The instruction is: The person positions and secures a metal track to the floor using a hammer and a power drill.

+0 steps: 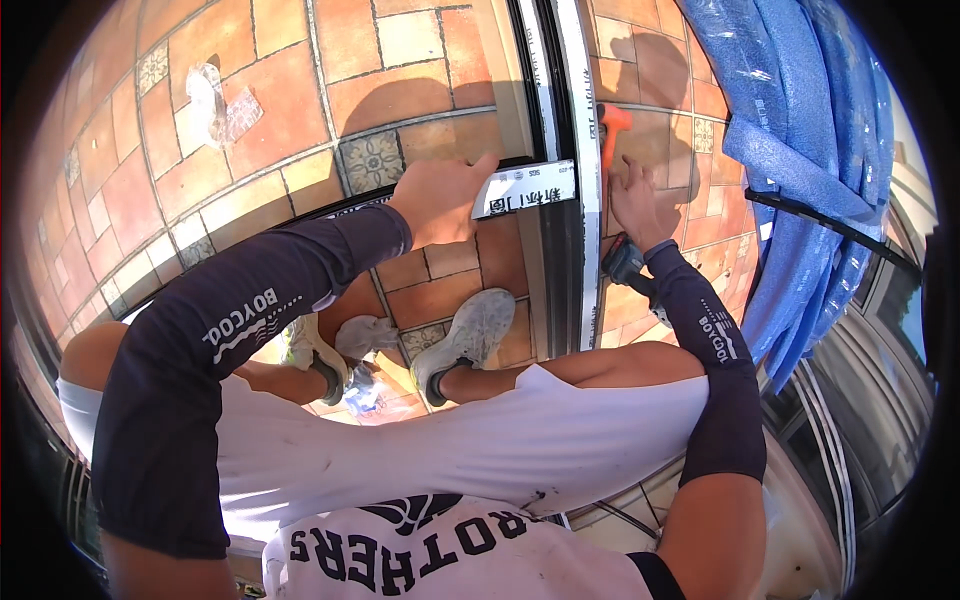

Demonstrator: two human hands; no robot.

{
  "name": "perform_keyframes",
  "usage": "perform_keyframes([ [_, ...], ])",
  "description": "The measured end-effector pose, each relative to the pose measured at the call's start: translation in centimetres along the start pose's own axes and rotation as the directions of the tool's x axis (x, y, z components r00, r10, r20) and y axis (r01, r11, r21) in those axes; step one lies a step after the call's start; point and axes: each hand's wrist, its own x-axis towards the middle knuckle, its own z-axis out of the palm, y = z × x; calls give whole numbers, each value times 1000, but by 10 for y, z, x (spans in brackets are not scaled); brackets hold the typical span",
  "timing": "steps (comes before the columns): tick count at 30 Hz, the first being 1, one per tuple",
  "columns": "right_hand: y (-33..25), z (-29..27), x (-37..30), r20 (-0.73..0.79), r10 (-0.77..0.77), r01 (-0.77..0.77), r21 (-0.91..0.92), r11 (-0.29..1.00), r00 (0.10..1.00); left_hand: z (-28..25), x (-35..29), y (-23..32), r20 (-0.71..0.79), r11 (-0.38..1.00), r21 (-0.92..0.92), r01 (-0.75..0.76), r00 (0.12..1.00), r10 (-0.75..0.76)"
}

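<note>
Crouching over a terracotta tiled floor (290, 100), the person works at a dark metal frame (545, 250) laid flat across the tiles; all places below are given from that frame.

Left hand (440, 200): sits at the frame's horizontal bar, left of the upright rails. Fingers curl down over the bar, thumb side toward a white label strip (525, 188) stuck on the bar just right of the hand. Closed grip on the bar, knuckles up.

Right hand (632, 205): on the far right side of the upright rails, touching them. It is closed around an orange-handled tool (612, 130), whose handle rises above the fingers along the rail. Tool head not visible; possibly a scraper or knife, view too poor to say.

Both forearms wear dark sleeves. A dark wristband or watch (622, 262) sits at the right wrist.

Two grey shoes (470, 335) stand on the tiles below the bar, left of the rails. Blue foam rolls (800, 130) lie well right of the frame. A crumpled clear plastic scrap (215, 100) lies well to the upper left.
</note>
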Motion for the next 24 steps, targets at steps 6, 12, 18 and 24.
perform_keyframes([
  [6,-59,-9,-84,207,-159,-18,662,750,965,-4,-2,4,11,1000,-1,-17,1000,17],
  [12,-51,1,-106,311,22,-204,565,800,950,-2,-3,10,-71,997,-13,-76,995,75],
  [18,-52,-1,-103,354,12,-234,594,770,935,-11,-10,15,-26,999,-21,-27,999,26],
  [24,-46,-9,-101,403,26,-275,574,771,915,-10,-15,15,-52,999,1,-48,997,48],
])
